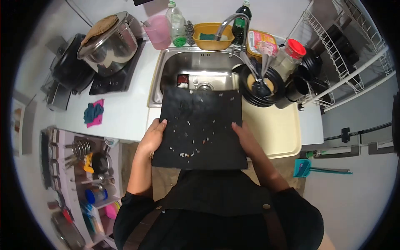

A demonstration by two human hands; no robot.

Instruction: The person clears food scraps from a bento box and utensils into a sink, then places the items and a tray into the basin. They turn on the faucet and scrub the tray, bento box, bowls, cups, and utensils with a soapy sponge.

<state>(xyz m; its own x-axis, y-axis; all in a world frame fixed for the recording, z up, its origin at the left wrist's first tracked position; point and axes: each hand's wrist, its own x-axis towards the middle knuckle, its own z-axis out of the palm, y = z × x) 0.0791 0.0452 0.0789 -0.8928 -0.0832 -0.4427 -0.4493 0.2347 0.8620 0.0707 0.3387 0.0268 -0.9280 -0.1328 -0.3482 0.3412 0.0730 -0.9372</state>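
Note:
A black square mat point(200, 125) is held up between my two hands, its far edge overlapping the near part of the sink point(166, 66). Small pale crumbs lie scattered over it, thickest towards the near edge. My left hand point(153, 135) grips its left side, thumb on top. On the right side my right hand point(246, 139) holds it the same way, the fingers hidden underneath. Inside the sink, beyond the mat, a small dark red item point(182, 79) lies near the drain point(204, 86).
Right of the sink, black bowls with utensils point(266, 89) stand on a cream tray point(277, 129). A faucet point(231, 18) arches over the basin. A large pot point(110, 46) sits at the left. Cloths point(94, 112) lie on the left counter.

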